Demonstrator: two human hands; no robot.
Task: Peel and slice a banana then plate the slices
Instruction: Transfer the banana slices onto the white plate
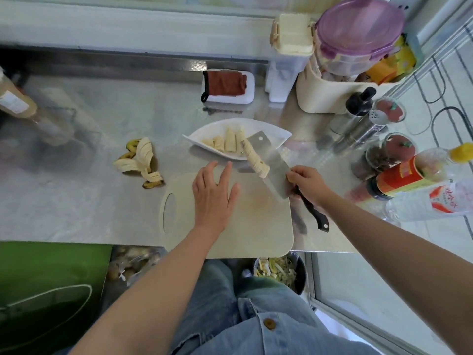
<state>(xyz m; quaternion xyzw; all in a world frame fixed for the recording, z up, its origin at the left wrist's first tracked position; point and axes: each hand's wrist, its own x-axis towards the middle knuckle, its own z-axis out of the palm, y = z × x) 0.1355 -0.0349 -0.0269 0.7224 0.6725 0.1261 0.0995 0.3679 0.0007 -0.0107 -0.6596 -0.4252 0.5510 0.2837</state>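
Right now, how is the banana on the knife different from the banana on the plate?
Knife slices form one long row; plate pieces lie in several shorter clumps. Knife slices ride a tilted cleaver in the right hand; plate pieces rest in the plate. Both are peeled banana.

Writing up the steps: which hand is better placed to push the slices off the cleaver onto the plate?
The left hand: open, free, beside the slices; the right hand grips the cleaver.

Pale cream banana slices (256, 156) on a steel-grey cleaver (271, 160), white plate (271, 130), beige cutting board (256, 226), black-spotted yellow peel (140, 162).
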